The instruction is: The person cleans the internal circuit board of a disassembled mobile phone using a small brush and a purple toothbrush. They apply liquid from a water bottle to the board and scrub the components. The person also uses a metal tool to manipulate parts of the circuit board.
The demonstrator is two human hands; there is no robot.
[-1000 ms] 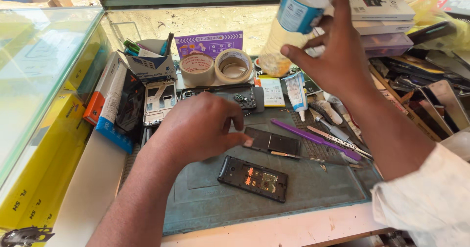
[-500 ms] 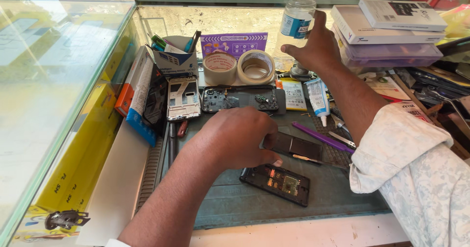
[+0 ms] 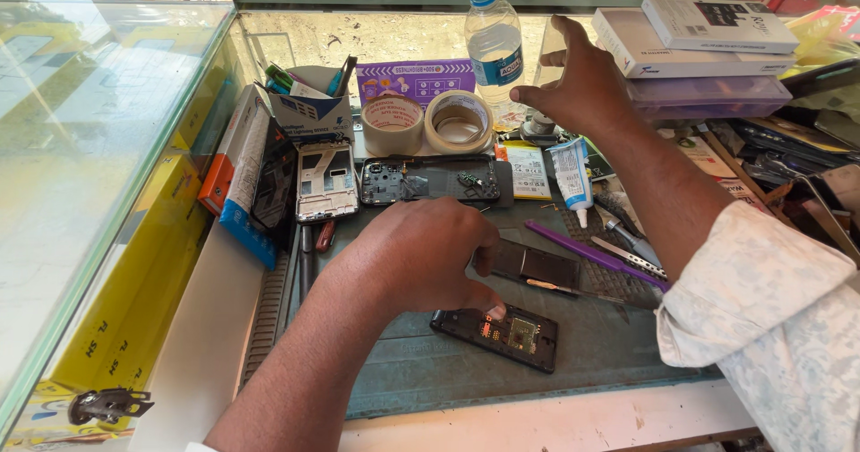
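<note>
our left grip (image 3: 421,255) presses closed fingertips on the small circuit board (image 3: 498,334) lying on the mat (image 3: 591,362), our right grip (image 3: 582,80) spread open beside the water bottle (image 3: 494,35), so we'd best hold the board flat.

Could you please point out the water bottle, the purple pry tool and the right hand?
Water bottle (image 3: 494,44), head view, on its clear body.
Purple pry tool (image 3: 587,249), head view, mid-shaft.
Right hand (image 3: 582,85), head view, back of the hand.
</note>
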